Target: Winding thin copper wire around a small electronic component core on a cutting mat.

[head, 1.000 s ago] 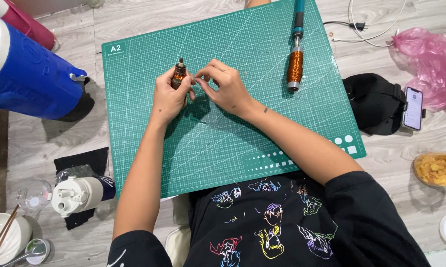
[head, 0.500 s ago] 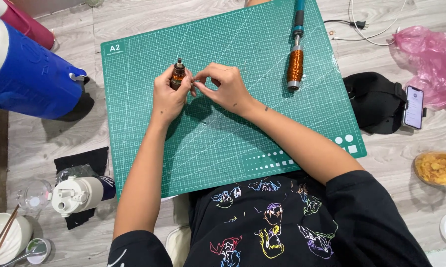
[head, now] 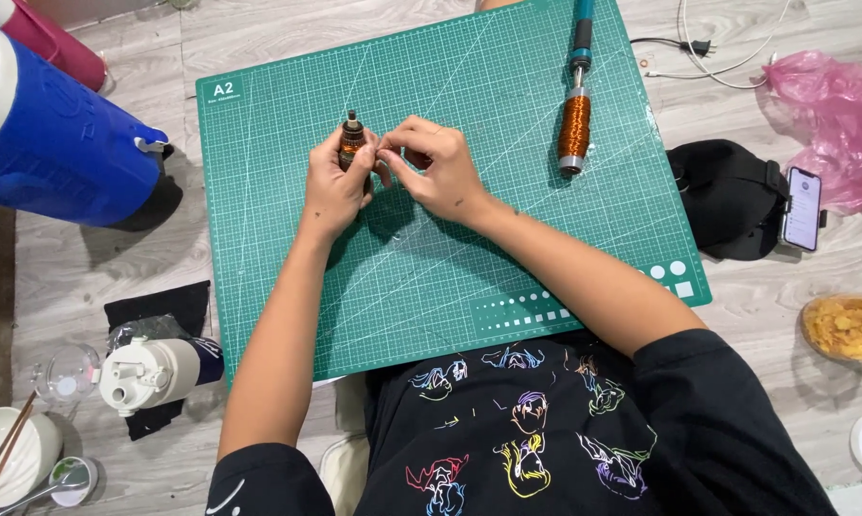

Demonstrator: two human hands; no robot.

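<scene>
The left hand (head: 333, 191) grips a little copper-wound spool (head: 352, 143) sticking up from its fingers over the green mat (head: 431, 277), while the right hand (head: 438, 170) pinches something tiny beside it, so the winding looks partly done, not finished.

Over a green cutting mat (head: 507, 248), the left hand (head: 333, 186) holds a small copper-wound coil (head: 352, 141) upright; the right hand (head: 436, 170) pinches just beside it. A second coil on a tool (head: 575, 124) lies well apart.
</scene>
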